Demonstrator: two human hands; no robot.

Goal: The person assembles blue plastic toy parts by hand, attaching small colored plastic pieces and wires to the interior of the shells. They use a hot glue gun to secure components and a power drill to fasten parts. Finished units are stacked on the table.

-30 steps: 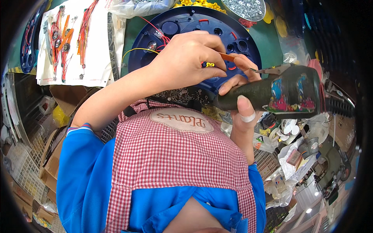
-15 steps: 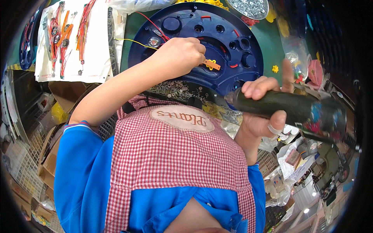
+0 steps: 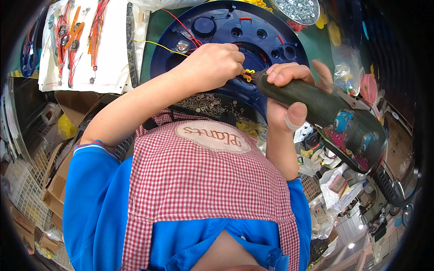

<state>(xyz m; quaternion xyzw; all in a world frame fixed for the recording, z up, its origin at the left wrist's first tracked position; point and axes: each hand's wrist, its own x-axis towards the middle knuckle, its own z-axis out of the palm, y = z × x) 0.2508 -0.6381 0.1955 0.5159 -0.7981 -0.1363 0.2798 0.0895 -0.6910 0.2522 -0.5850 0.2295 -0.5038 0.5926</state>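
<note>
My right hand (image 3: 289,90) grips a dark green electric screwdriver (image 3: 325,113) with colourful stickers, its body slanting down to the right. Tape wraps that thumb. The screwdriver's nose points left, at a small yellow plastic piece (image 3: 248,75) inside a round dark blue plastic housing (image 3: 181,27). Above the housing's middle, my left hand (image 3: 219,65) is closed, fingertips beside the screwdriver's tip. Whatever those fingers pinch is hidden. A small round metal-faced part (image 3: 182,46) with red and yellow wires sits in the housing, left of centre.
Several wired assemblies with orange strips (image 3: 74,38) lie on white sheeting at the left. A metal dish of screws (image 3: 298,10) stands at the back right. Loose screws (image 3: 210,103) lie in front of the housing. A black cable (image 3: 389,187) trails from the screwdriver.
My right hand has brought the screwdriver left and tilted it, so its tip is now at the yellow piece. The orange strip seen there before is mostly covered. My left hand shifted slightly right.
</note>
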